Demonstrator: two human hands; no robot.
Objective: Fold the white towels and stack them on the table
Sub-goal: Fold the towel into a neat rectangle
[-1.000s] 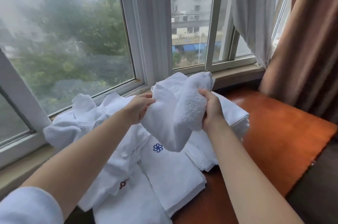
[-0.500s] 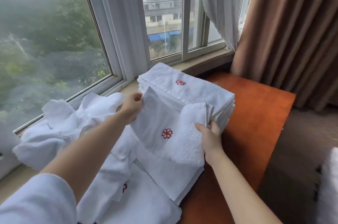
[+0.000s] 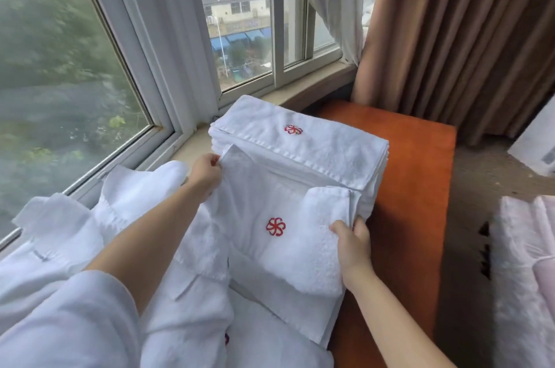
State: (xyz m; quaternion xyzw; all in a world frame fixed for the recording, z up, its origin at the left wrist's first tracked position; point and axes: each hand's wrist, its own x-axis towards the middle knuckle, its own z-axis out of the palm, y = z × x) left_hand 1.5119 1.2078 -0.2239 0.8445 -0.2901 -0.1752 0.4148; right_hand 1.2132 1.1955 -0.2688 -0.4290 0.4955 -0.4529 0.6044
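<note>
Pinching towel [image 3: 271,214] at both ends: left hand [image 3: 205,170] grips far corner, right hand [image 3: 353,240] grips folded near edge; towel lies against stack [image 3: 303,142] on table [image 3: 417,187]

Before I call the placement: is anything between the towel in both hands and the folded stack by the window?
Nothing visible. The left hand and right hand pinch the folded towel, whose far edge already overlaps the folded stack. The stack's top is bare.
</note>
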